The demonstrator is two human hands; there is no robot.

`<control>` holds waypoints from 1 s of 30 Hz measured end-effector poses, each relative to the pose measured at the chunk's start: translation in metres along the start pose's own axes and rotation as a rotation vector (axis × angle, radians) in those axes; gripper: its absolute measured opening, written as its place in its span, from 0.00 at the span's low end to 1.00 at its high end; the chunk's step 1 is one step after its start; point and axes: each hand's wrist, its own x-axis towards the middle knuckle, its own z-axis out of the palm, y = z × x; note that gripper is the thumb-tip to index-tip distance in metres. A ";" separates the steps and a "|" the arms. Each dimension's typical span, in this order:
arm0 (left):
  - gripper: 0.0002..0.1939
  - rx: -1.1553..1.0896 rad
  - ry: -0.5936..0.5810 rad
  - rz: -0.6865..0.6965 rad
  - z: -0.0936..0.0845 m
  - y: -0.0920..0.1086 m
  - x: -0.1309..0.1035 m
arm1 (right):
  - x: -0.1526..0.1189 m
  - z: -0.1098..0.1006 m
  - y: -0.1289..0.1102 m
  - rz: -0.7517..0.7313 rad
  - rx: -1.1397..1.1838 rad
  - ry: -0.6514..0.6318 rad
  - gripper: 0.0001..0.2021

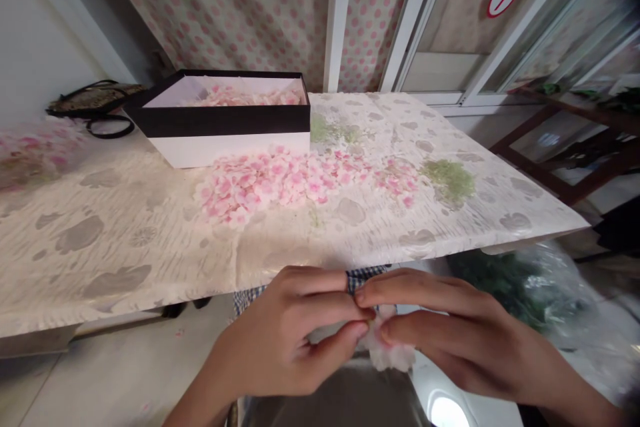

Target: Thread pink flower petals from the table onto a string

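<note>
Close to my body, below the table's front edge, both hands meet at a pale pink and white flower [393, 355]. My right hand [450, 327] pinches its petals between thumb and fingers. From the other side, my left hand [300, 330] has thumb and forefinger closed at the flower's small yellowish-green base, which they mostly hide. Beyond my hands, a long heap of loose pink petals [270, 180] lies on the tablecloth. Small green pieces [453, 180] form a pile to its right.
A white box with a black rim [225, 121] stands behind the heap, with pink petals inside. More pink flowers [40, 147] lie at the far left, near a dark bag [95, 97]. The patterned table [380, 227] spans the view. Clear plastic over greenery [535, 287] sits low at right.
</note>
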 end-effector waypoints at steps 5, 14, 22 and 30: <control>0.06 0.022 -0.012 0.011 0.003 -0.001 -0.001 | -0.001 0.003 -0.001 0.030 0.017 -0.003 0.11; 0.07 0.052 -0.046 0.015 0.004 -0.002 0.000 | -0.002 0.005 -0.001 0.023 -0.045 -0.004 0.09; 0.07 0.073 -0.072 0.008 0.004 -0.002 -0.001 | 0.004 0.003 -0.008 0.026 -0.099 -0.007 0.09; 0.07 0.073 -0.096 -0.006 0.006 -0.003 -0.003 | 0.003 0.005 -0.008 0.014 -0.190 -0.041 0.12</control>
